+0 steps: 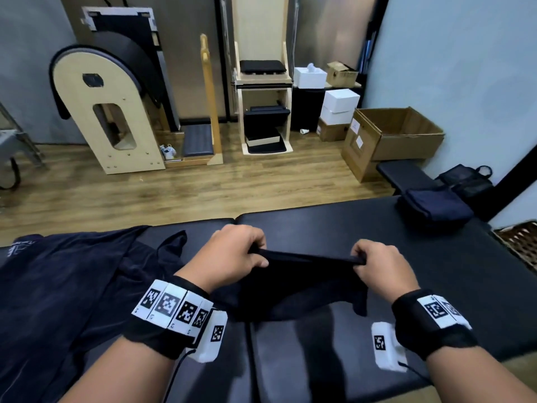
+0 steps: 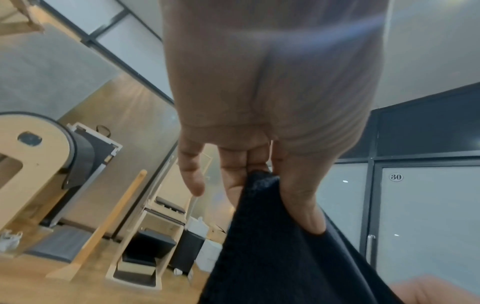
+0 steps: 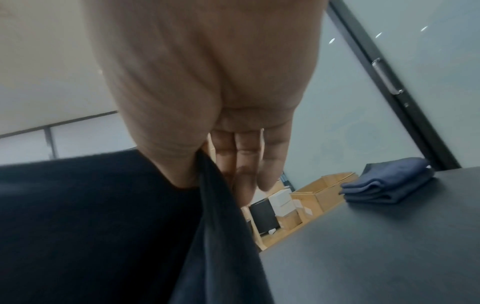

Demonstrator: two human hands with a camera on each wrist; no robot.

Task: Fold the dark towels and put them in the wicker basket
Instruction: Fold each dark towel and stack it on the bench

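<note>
A black towel (image 1: 293, 289) hangs stretched between my two hands above the black padded table (image 1: 363, 228). My left hand (image 1: 247, 254) pinches its top left corner; the left wrist view shows thumb and fingers clamped on the cloth (image 2: 262, 236). My right hand (image 1: 361, 258) pinches the top right corner, the cloth (image 3: 103, 216) draping below the thumb. A folded navy towel (image 1: 436, 209) (image 3: 387, 187) lies at the table's far right. Loose dark towels (image 1: 66, 286) are heaped on the left. The wicker basket (image 1: 520, 242) shows at the right edge.
Beyond the table's far edge lies wooden floor (image 1: 203, 187) with pilates equipment: an arched barrel (image 1: 107, 112) and a wooden chair unit (image 1: 264, 106). An open cardboard box (image 1: 392, 135), white boxes (image 1: 340, 106) and a dark bag (image 1: 465, 178) stand at the right.
</note>
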